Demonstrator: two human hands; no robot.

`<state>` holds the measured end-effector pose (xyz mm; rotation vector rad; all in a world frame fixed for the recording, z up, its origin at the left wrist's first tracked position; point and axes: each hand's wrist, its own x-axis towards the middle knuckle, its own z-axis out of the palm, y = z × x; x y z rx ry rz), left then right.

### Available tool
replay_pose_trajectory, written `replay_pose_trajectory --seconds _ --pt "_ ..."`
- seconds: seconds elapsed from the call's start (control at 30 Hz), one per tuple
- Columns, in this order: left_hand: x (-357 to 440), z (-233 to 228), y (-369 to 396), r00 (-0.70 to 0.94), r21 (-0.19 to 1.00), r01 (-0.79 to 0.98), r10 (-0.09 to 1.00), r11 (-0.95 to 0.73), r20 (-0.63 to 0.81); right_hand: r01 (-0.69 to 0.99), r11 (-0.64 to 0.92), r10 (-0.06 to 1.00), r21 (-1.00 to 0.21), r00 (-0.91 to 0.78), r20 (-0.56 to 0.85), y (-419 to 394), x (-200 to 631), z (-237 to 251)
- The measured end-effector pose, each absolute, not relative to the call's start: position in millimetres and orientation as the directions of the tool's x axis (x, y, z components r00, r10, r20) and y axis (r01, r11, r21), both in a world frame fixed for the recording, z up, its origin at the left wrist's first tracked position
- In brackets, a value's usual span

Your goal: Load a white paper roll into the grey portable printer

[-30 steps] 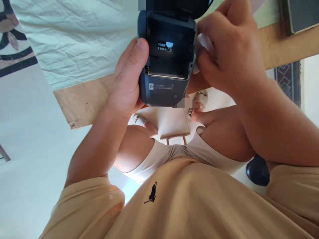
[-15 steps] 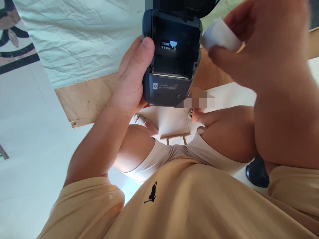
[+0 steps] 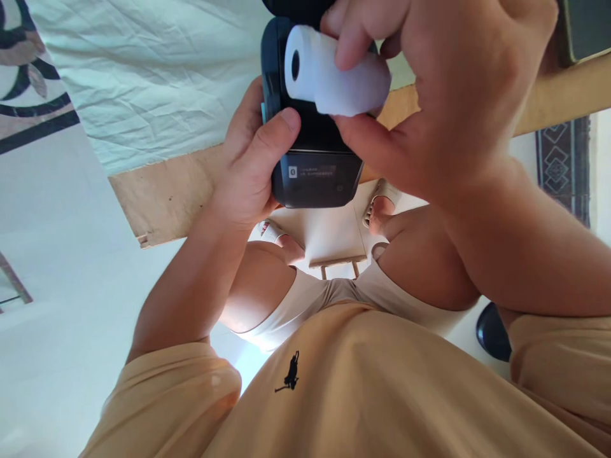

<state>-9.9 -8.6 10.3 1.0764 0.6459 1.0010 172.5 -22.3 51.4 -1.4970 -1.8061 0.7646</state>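
Partly, paper roll (image 3: 334,76) and right hand (image 3: 449,95) hide the printer (image 3: 317,172) — lid cropped.

2 hands (image 3: 248,172); 1 dark printer (image 3: 315,175); 1 white paper roll (image 3: 334,73); 2 sandalled feet (image 3: 377,207).

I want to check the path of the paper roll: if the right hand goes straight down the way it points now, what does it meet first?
Most likely the dark printer held by the left hand; the right hand holds the white roll directly over it, though the gap is unclear.
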Motion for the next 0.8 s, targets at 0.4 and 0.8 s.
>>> replay_pose_trajectory --seconds 0.4,0.8 --pt "-6.8 5.6 -10.9 0.397 0.926 -0.348 0.918 0.147 0.004 0.706 0.552 0.824 -0.444 -0.38 0.421 -25.3 173.7 44.5" --pt "-16.7 -17.6 15.6 0.532 0.916 -0.401 0.809 -0.019 0.249 0.565 0.705 0.702 -0.43 -0.465 0.54 -36.3 177.9 32.7"
